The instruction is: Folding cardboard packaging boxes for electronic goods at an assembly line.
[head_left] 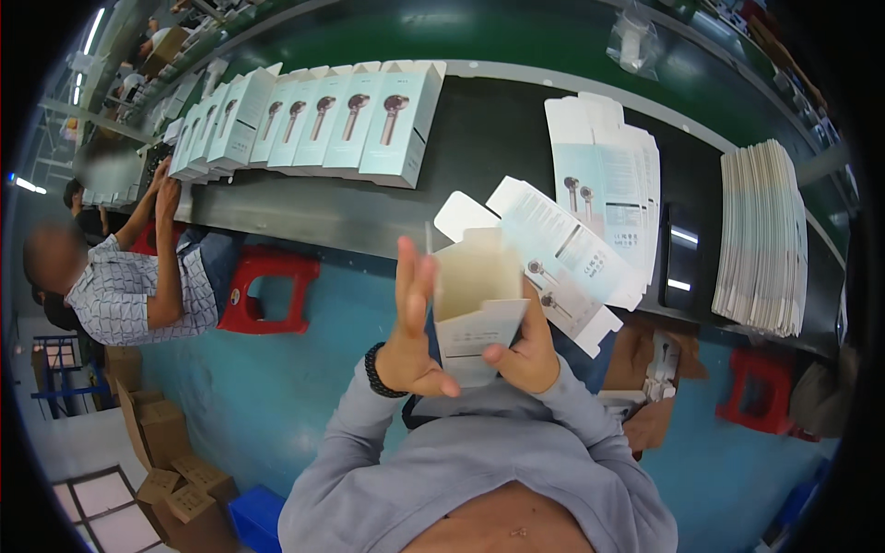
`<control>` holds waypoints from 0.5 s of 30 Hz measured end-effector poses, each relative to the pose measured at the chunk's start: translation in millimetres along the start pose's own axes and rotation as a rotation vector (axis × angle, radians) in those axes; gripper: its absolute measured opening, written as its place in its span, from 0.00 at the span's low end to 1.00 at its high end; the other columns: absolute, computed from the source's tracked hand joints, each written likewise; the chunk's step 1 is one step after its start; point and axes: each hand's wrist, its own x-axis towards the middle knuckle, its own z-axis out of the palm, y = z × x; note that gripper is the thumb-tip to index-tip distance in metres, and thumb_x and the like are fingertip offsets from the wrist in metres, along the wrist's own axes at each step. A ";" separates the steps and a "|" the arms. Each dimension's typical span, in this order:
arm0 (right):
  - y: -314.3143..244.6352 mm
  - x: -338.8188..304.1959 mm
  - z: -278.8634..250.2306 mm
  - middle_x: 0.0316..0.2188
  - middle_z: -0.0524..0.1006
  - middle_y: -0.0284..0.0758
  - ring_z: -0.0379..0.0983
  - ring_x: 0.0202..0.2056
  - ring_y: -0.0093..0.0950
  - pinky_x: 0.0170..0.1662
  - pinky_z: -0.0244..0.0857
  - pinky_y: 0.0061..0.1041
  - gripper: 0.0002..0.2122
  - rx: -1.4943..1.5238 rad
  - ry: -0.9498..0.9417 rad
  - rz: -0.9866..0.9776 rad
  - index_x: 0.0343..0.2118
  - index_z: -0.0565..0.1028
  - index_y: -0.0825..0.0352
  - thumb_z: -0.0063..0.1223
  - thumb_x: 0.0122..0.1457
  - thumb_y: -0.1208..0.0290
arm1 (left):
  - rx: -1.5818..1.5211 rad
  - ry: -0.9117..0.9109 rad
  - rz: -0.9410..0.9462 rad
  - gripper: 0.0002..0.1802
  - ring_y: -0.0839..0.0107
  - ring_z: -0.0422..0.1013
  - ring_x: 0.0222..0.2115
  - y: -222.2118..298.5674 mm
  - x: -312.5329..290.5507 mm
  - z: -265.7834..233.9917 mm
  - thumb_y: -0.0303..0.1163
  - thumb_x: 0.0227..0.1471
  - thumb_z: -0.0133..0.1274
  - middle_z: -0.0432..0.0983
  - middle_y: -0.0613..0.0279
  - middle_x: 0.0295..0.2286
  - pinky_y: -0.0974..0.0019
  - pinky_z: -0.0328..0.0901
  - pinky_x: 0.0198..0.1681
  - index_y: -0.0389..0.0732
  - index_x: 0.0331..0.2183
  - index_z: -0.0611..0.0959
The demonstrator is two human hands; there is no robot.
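right hand (pixel 533 355) grips an open-topped box (pixel 481 334) beside the table (pixel 479 129), left hand (pixel 406 336) spread open alongside; formed boxes (pixel 348 129) stand lined up, flat cartons (pixel 758 240) apparently left to fold.

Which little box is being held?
The open pale box gripped by the right hand; the other pale boxes stand lined up on the table.

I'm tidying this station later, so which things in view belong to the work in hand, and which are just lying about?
Likely part of the work:
open carton in the right hand
loose flat cartons
stack of flat cartons
row of printed boxes

Probably just lying about:
dark phone-like slab
clear plastic bag
blue container
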 end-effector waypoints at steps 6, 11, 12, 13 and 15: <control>11.7 -8.2 -8.5 0.48 0.64 0.43 0.63 0.47 0.34 0.51 0.54 0.31 0.39 -0.128 0.072 -0.121 0.56 0.53 0.70 0.61 0.46 0.56 | 0.089 -0.390 -0.092 0.42 0.37 0.48 0.55 15.0 29.6 -26.5 0.65 0.46 0.40 0.76 0.62 0.28 0.39 0.33 0.55 0.43 0.52 0.67; -9.9 8.6 -12.7 0.47 0.65 0.41 0.64 0.39 0.30 0.41 0.58 0.27 0.31 -0.655 0.032 -0.345 0.48 0.62 0.69 0.60 0.45 0.56 | -0.163 -0.044 -0.004 0.25 0.49 0.64 0.43 10.3 25.5 -3.6 0.34 0.49 0.52 0.74 0.55 0.27 0.51 0.57 0.46 0.43 0.47 0.62; -10.0 8.5 -14.1 0.46 0.66 0.40 0.65 0.35 0.27 0.36 0.60 0.24 0.27 -0.563 0.060 -0.331 0.45 0.65 0.69 0.60 0.46 0.56 | -0.165 -0.045 -0.008 0.25 0.49 0.64 0.43 11.1 24.9 0.1 0.34 0.49 0.52 0.74 0.55 0.27 0.51 0.57 0.46 0.43 0.47 0.62; -2.1 3.9 -6.2 0.46 0.66 0.40 0.62 0.28 0.21 0.28 0.57 0.17 0.23 -0.078 0.142 -0.236 0.40 0.66 0.68 0.60 0.47 0.60 | -0.147 -0.040 -0.012 0.27 0.49 0.64 0.42 12.4 23.5 3.1 0.29 0.46 0.52 0.74 0.54 0.29 0.52 0.58 0.45 0.44 0.48 0.61; -0.1 4.7 -1.9 0.46 0.65 0.40 0.60 0.26 0.18 0.26 0.55 0.16 0.22 -0.118 0.169 -0.250 0.40 0.65 0.69 0.59 0.47 0.61 | -0.080 -0.010 0.005 0.34 0.55 0.66 0.37 18.9 23.3 10.7 0.16 0.38 0.49 0.72 0.57 0.30 0.55 0.59 0.40 0.47 0.48 0.58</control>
